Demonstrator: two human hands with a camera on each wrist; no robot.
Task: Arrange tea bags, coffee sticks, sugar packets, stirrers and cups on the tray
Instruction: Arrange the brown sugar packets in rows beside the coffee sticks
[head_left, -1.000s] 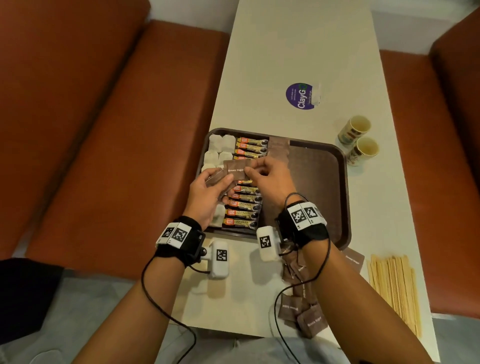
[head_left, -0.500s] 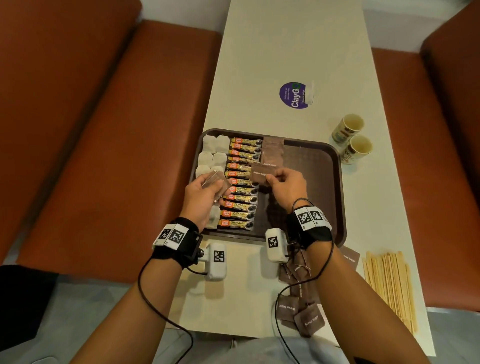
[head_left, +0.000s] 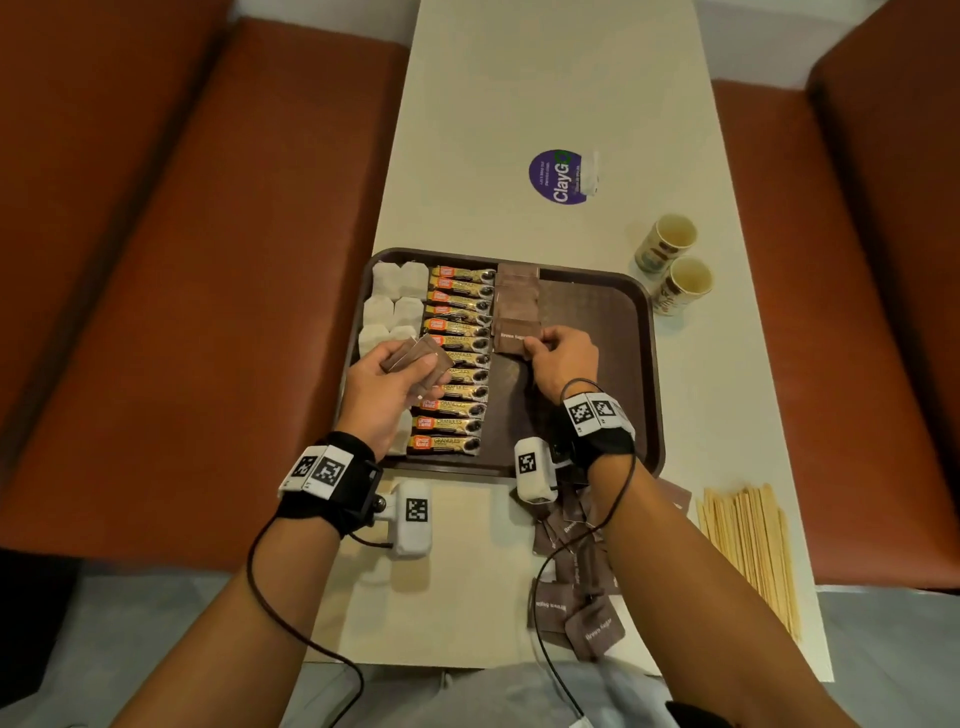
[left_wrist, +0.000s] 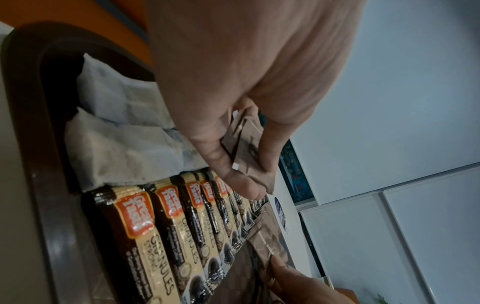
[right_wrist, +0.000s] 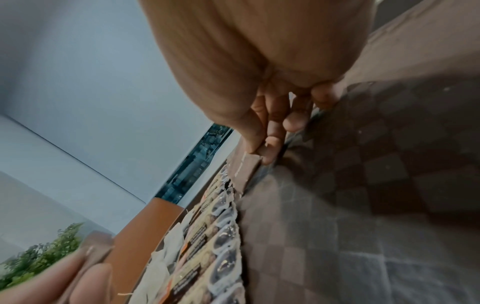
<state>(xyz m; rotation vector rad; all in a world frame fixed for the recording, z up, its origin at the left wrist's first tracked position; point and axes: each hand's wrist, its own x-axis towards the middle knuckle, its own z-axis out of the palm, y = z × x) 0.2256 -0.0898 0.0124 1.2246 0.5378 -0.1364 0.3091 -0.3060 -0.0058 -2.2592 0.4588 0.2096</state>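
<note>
A dark brown tray (head_left: 613, 322) holds white tea bags (head_left: 390, 299) on the left, a column of coffee sticks (head_left: 457, 358) and a column of brown sugar packets (head_left: 517, 304). My right hand (head_left: 558, 353) pinches one brown sugar packet (head_left: 514, 340) at the near end of that column, low over the tray floor; its thumb and forefinger (right_wrist: 262, 148) nip the packet's corner (right_wrist: 246, 166). My left hand (head_left: 387, 382) hovers over the coffee sticks (left_wrist: 161, 236) and grips a small stack of sugar packets (head_left: 418, 358), (left_wrist: 246, 144).
Two paper cups (head_left: 672, 260) stand right of the tray. Wooden stirrers (head_left: 748, 545) lie at the table's right near edge. Loose sugar packets (head_left: 576, 587) lie near the front edge under my right forearm. A purple sticker (head_left: 558, 176) marks the table beyond. Orange benches flank both sides.
My right hand took one sugar packet from the stack at my left hand and carried it right and down onto the sugar column. The left hand stayed over the coffee sticks.
</note>
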